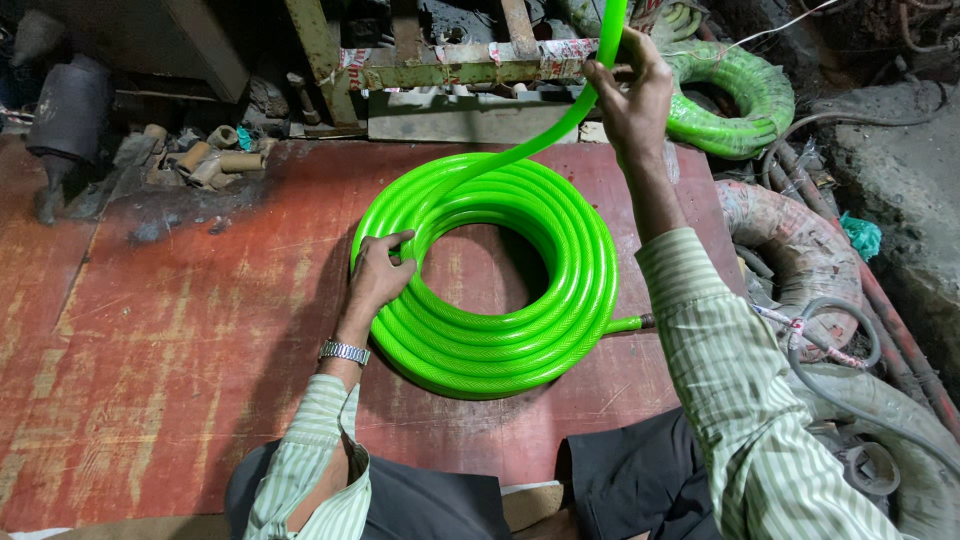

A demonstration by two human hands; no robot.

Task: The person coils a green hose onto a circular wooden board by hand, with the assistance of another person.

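The green hose coil [500, 290] lay flat on the red surface [150, 330], mid-scene. The left hand [380, 268] pressed on the coil's left edge, fingers curled over it. The right hand [632, 95], raised far right, gripped the hose's loose run. Another wrapped coil [740, 95] lay beyond.

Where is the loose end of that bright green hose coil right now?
In the head view, the hose end pokes out at the right edge of the green hose coil, lying on the red board, close beside the person's right striped sleeve.
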